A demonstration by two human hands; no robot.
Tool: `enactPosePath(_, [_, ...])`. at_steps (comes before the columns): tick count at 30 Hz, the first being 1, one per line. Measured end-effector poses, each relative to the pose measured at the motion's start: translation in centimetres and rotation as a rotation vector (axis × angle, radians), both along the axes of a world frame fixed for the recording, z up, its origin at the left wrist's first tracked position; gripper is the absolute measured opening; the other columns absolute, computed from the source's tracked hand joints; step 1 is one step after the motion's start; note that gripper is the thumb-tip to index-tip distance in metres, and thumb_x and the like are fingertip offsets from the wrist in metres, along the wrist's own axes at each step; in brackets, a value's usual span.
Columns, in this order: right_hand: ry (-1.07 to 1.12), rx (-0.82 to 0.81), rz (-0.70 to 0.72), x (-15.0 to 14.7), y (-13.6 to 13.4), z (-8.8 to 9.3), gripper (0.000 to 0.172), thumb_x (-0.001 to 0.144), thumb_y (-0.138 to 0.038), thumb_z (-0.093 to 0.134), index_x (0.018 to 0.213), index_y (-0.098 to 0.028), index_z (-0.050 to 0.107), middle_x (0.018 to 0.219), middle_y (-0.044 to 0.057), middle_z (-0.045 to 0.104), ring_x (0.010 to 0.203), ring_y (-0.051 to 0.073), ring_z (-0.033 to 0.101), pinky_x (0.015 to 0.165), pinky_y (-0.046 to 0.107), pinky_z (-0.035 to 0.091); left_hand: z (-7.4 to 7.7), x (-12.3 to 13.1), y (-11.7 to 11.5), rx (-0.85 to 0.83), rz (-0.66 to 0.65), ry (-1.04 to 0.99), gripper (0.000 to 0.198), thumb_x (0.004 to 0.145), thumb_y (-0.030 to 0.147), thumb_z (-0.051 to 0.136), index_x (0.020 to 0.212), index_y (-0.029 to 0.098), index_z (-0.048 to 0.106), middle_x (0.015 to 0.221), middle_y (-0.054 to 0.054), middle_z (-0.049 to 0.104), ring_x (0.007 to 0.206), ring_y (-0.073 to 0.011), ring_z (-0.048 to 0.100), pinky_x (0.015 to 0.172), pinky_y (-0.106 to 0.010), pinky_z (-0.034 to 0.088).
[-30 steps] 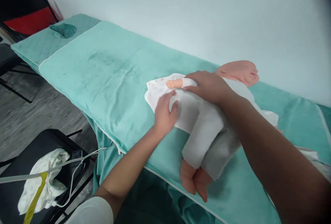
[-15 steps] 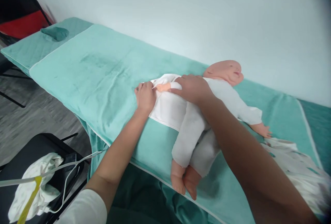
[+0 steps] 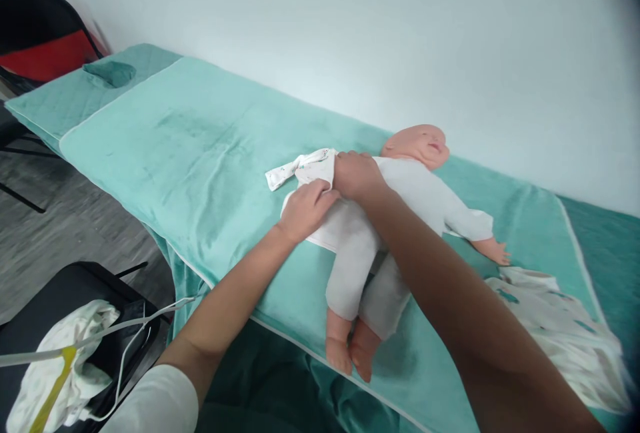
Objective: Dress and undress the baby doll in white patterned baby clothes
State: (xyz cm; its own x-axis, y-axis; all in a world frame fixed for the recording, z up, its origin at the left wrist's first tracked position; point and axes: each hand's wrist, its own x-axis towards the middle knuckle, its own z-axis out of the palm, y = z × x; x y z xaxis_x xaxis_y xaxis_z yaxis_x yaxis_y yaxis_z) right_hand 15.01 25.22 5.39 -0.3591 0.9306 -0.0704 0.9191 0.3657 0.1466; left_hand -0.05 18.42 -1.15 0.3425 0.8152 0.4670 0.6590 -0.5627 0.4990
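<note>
A baby doll (image 3: 350,283) in a white suit lies on its back on the green padded bed (image 3: 200,146), head toward the wall and bare feet near the front edge. My left hand (image 3: 307,208) is closed on the edge of a printed white garment (image 3: 313,171) beside the doll's body. My right hand (image 3: 357,174) closes round the same garment at the doll's side, just right of my left. The doll's hand on that side is hidden. One sleeve of the garment points left across the bed.
Another printed cloth (image 3: 555,319) lies crumpled on the bed at the right. A black chair (image 3: 95,279) at the lower left bears a bundled cloth (image 3: 65,359), with a pale strap and cable across it. Another chair (image 3: 40,13) stands at the far left.
My left hand has moved right, toward my right hand. The doll's small hand, visible before, is now covered, and the printed sleeve has come out to the left. The view has shifted slightly.
</note>
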Motion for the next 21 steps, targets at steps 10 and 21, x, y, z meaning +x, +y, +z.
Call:
enactPosePath(10, [0.018, 0.079, -0.105, -0.3, 0.5, -0.6, 0.036, 0.098, -0.013, 0.034, 0.120, -0.011, 0.062, 0.118, 0.022, 0.071, 0.107, 0.033, 0.065, 0.086, 0.041, 0.043, 0.1, 3.3, -2.8, -0.082, -0.255, -0.245, 0.029, 0.102, 0.031, 0.037, 0.102, 0.025, 0.065, 0.110, -0.008, 0.068, 0.092, -0.0211, 0.066, 0.081, -0.034, 0.053])
enactPosePath(21, [0.553, 0.338, -0.190, 3.8, -5.5, 0.6, 0.033, 0.097, -0.036, 0.043, 0.119, -0.022, 0.063, 0.126, 0.014, 0.069, 0.121, 0.033, 0.061, 0.102, 0.050, 0.048, -0.1, -4.8, 0.0, -0.250, 0.490, -0.162, 0.041, 0.101, 0.023, 0.042, 0.140, 0.021, 0.055, 0.116, -0.011, 0.076, 0.108, -0.0269, 0.069, 0.096, -0.044, 0.053])
